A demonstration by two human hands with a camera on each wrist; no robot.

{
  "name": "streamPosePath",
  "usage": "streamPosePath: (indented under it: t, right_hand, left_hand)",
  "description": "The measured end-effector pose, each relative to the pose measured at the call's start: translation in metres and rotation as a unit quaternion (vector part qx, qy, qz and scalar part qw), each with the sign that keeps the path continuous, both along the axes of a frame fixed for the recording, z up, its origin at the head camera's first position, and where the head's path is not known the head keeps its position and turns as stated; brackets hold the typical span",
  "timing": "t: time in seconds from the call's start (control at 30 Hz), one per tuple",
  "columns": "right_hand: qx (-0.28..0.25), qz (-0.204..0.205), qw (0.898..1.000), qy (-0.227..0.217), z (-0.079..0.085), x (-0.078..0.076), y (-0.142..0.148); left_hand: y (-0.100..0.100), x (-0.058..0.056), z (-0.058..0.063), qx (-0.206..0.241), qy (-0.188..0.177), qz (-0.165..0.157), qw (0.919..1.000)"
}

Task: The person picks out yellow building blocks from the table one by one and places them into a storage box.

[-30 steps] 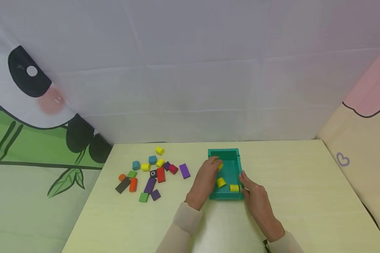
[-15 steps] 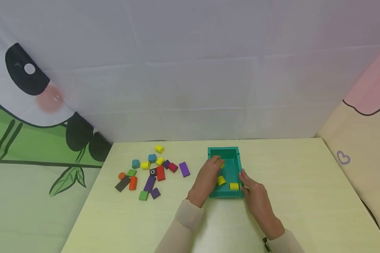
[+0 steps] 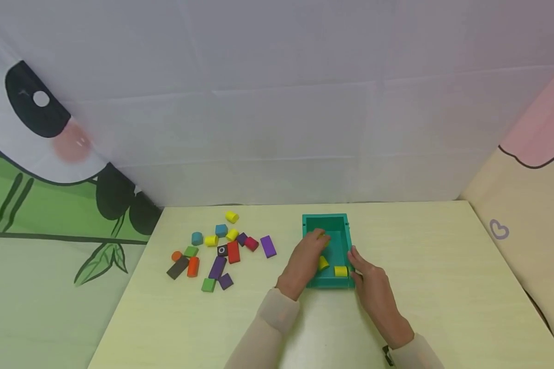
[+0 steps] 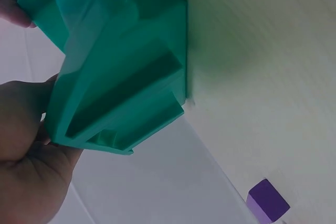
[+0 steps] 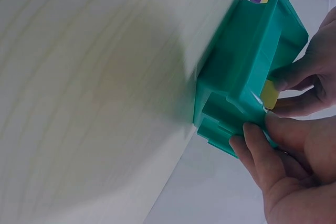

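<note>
A teal plastic bin (image 3: 329,282) lies on the table. My left hand (image 3: 302,261) reaches over the bin's left wall and pinches a yellow block (image 5: 270,94) inside it; in the head view the fingers mostly cover this block. Two more yellow blocks are in the near part of the bin: a rounded one (image 3: 323,263) close to my left hand and another (image 3: 340,271) by the near right corner. My right hand (image 3: 376,297) grips the bin's right wall, with thumb and fingers at its edge in the right wrist view.
Several loose coloured blocks lie left of the bin, among them a purple block (image 3: 268,246), a red block (image 3: 233,252), a dark grey block (image 3: 177,268) and a yellow block (image 3: 232,217). A pale cloth wall (image 3: 277,133) rises behind the table (image 3: 443,277).
My left hand has shifted slightly right inside the bin, and its fingers cover more of the pinched yellow block. The right hand stays at the bin's right wall.
</note>
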State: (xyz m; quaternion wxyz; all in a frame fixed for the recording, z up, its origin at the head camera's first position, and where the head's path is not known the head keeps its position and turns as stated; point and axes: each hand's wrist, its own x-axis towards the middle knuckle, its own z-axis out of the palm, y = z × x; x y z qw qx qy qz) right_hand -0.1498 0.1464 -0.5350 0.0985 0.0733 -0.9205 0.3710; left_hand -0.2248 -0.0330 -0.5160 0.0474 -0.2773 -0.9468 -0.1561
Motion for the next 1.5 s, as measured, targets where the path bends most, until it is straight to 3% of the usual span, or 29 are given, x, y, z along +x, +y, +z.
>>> streamPosePath:
  t: [0.23,0.5,0.8,1.5]
  right_hand:
    - [0.002,-0.001,1.000,0.005,0.000,-0.001,0.000]
    - [0.002,0.000,1.000,0.006,-0.002,0.000,0.000]
    - [0.001,0.001,1.000,0.021,-0.002,0.000,-0.001]
    - [-0.007,-0.001,1.000,0.002,-0.002,0.001,0.000]
  left_hand:
    - [0.006,-0.004,0.000,-0.060,0.019,0.002,0.9980]
    - [0.012,-0.008,-0.007,-0.096,0.019,0.005,0.9952]
    - [0.013,-0.009,-0.005,-0.102,0.015,0.000,0.9947]
    - [0.022,-0.014,-0.007,-0.121,-0.022,0.005,0.9923]
